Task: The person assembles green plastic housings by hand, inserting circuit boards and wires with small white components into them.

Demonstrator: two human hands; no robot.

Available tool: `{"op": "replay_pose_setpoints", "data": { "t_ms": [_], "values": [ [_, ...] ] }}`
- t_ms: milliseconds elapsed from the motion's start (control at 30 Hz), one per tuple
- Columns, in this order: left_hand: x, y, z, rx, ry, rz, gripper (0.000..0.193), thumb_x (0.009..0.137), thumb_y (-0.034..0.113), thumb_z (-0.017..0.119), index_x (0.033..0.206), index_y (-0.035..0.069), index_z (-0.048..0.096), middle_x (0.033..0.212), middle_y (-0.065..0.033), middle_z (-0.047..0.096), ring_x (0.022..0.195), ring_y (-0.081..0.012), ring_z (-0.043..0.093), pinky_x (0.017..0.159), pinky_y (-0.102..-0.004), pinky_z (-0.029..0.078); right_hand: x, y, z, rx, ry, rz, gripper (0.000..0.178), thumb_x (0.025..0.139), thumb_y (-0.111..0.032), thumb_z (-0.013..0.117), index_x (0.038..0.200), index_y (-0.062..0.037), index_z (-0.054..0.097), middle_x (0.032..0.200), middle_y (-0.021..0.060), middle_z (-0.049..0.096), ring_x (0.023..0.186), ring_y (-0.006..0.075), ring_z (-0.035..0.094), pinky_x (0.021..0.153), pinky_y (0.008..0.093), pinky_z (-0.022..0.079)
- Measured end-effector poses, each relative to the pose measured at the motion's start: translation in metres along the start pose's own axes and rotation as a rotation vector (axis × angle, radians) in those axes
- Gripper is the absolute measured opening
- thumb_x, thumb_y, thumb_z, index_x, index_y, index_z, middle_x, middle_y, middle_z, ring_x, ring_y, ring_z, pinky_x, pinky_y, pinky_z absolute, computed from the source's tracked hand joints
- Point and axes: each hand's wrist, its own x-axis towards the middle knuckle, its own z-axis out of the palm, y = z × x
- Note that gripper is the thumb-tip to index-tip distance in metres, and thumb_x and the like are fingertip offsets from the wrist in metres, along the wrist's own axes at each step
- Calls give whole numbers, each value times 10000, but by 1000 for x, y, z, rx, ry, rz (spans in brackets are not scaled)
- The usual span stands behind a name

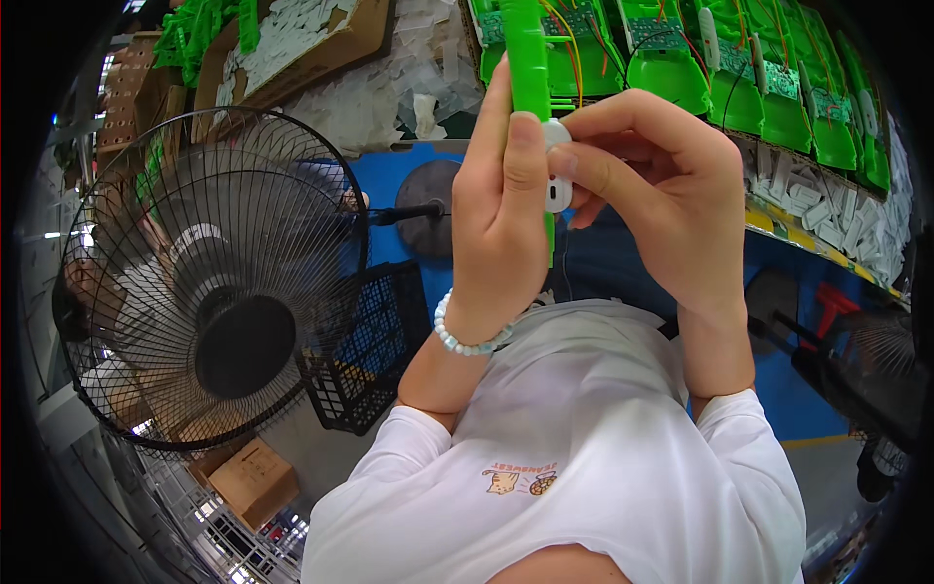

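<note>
My left hand (496, 219), with a pale beaded bracelet at the wrist, is closed around a bright green plastic shell (526, 68) held on edge in front of my chest. Against the shell's right side sits a small white plastic part (558, 195) with a dark slot in its end. The thumb and fingers of my right hand (676, 185) pinch this white part, and its far side is hidden by them. Yellow and red wires (574, 58) show just beyond the shell; I cannot tell which shell they belong to.
Green shells with circuit boards and wires (778, 83) fill a tray at the far right, beside loose white parts (842, 219). A large black fan (245, 346) stands left, near a black crate (355, 355). An open carton (365, 34) of white pieces lies far left. Someone sits behind the fan.
</note>
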Motion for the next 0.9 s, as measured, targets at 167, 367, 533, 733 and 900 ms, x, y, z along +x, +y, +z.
{"op": "replay_pose_setpoints", "data": {
  "t_ms": [167,367,533,733,900],
  "values": [
    [9,-8,-18,-462,-69,-162,431,1022,358,380,1202,-24,465,853,-86,584,660,-106,542,524,-241,438,-5,-3,6,-154,28,-181,174,805,72,661,979,73,652,835,99,644,652,119,614,563,221,499],
    [13,-5,-23,-979,-133,-245,532,1008,494,310,1016,-1,504,858,-134,569,662,-190,555,543,-320,458,-16,1,-6,-627,100,-721,278,696,82,730,966,46,675,895,125,620,716,176,570,592,240,452],
    [7,-11,-28,-1092,-164,-345,551,1009,483,313,1101,-6,550,917,-143,619,795,-232,614,724,-358,525,-7,9,9,-719,97,-894,389,597,4,770,977,-40,700,971,126,619,894,289,570,633,320,476],
    [-2,0,-23,-1071,-141,-313,513,1014,448,333,1125,1,558,943,-143,645,841,-235,642,734,-359,536,-7,17,14,-765,71,-870,425,582,-38,765,1002,-48,701,1012,136,601,910,306,564,689,353,487],
    [-2,-6,-30,-947,-162,-317,476,1010,445,349,1147,51,579,979,-101,633,754,-215,569,638,-362,463,-10,13,11,-737,37,-816,413,592,-38,764,1000,-29,701,986,130,593,894,289,563,683,355,488]
  ]
}}
